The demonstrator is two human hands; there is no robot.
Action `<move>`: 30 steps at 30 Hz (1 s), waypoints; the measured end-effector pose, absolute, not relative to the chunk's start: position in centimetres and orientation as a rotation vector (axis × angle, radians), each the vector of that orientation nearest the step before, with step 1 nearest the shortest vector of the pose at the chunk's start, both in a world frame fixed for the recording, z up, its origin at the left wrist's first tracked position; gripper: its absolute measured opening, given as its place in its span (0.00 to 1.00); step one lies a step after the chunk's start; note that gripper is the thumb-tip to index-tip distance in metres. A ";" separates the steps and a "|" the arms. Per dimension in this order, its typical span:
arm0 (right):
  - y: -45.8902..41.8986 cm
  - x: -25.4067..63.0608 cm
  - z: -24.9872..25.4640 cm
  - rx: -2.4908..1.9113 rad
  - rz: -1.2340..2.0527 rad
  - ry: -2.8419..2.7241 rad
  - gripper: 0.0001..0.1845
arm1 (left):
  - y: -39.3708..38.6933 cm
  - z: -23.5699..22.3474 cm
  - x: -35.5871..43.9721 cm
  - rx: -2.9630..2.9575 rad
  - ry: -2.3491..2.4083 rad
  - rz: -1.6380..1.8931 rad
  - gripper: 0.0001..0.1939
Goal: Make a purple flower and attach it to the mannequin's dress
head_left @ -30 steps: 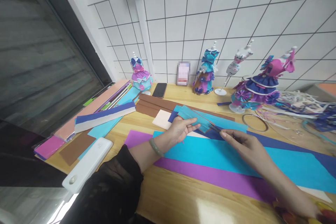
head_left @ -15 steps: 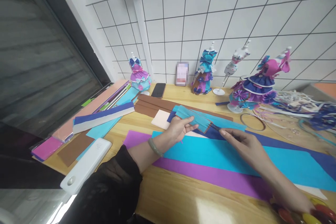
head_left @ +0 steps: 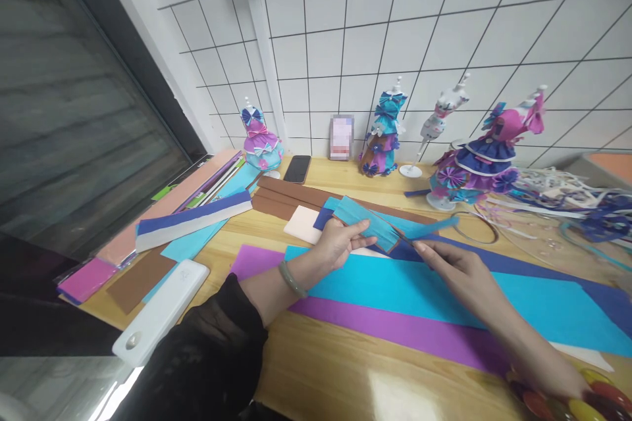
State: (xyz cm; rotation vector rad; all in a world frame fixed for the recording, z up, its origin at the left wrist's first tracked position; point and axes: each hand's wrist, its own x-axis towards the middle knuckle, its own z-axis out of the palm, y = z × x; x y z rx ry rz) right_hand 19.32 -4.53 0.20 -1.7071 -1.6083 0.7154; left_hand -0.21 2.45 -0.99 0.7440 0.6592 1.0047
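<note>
At the near edge of the wooden surface (head_left: pixel 306 362), a black sheer sleeve (head_left: pixel 207 355) covers the left arm, and red, yellow and dark beads (head_left: pixel 592 395) circle the right wrist. A white oblong device (head_left: pixel 162 309) lies beside the sleeve. Past these, a purple sheet (head_left: pixel 395 335) stretches sideways beneath a broad turquoise sheet (head_left: pixel 360 283), with a navy sheet (head_left: pixel 523 266) along its far side.

Over these sheets, the left hand (head_left: pixel 338 240), a green bangle (head_left: pixel 292 279) at its wrist, pinches a small blue piece (head_left: pixel 358 212) with brown edging between thumb and fingers. The right hand (head_left: pixel 457 270) grips a slim dark tool (head_left: pixel 405 239), its exact kind hard to make out, with the tip at the piece's right edge. A narrow blue strip (head_left: pixel 437 227) extends rightward from there, slightly blurred.

Beyond lie a pale square (head_left: pixel 301 223) and brown strips (head_left: pixel 276 197); a navy-and-white strip (head_left: pixel 192 220) rests to the left. Farther back are a dark phone (head_left: pixel 297 169), three dressed miniature mannequins (head_left: pixel 264 145) and a bare-stemmed mannequin (head_left: pixel 437 125). A second phone (head_left: pixel 342 138) with a blurred screen leans against the gridded wall (head_left: pixel 326 52).
</note>
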 end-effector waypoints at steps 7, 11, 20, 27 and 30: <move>-4.6 19.4 0.4 -1.702 0.705 -1.620 0.21 | 2.9 -1.2 -0.4 0.686 0.663 1.018 0.17; -4.7 19.2 0.6 -1.683 0.702 -1.626 0.19 | 2.8 -1.2 -0.4 0.705 0.644 1.011 0.17; -4.6 19.3 0.4 -1.697 0.707 -1.656 0.21 | 2.4 -1.0 -0.2 0.758 0.649 1.005 0.15; -4.6 19.3 0.4 -1.674 0.696 -1.693 0.22 | 2.3 -1.3 -0.2 0.765 0.603 1.001 0.14; -4.7 19.2 0.5 -1.685 0.705 -1.693 0.22 | 2.3 -1.3 -0.1 0.768 0.589 1.003 0.14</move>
